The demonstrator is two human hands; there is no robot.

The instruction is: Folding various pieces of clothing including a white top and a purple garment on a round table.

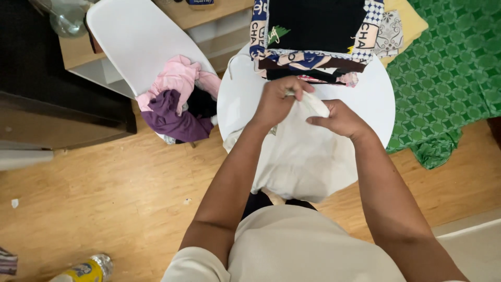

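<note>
Gripping a white garment (302, 151) over the round white bench (376, 94), the left hand (276, 102) is pinching its top edge while the right hand (339, 119) is clasping the bunched fabric. Folded clothes (313, 36) are lying at twelve o'clock, a chair (135, 36) with pink and purple laundry at ten o'clock.

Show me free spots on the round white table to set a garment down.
The round table is bare along its right rim, between the folded stack and the right hand, with a smaller patch at the left rim. The back is crowded by the stack, the front covered by the cream garment both hands grip. The white chair holds crumpled clothes.
</note>
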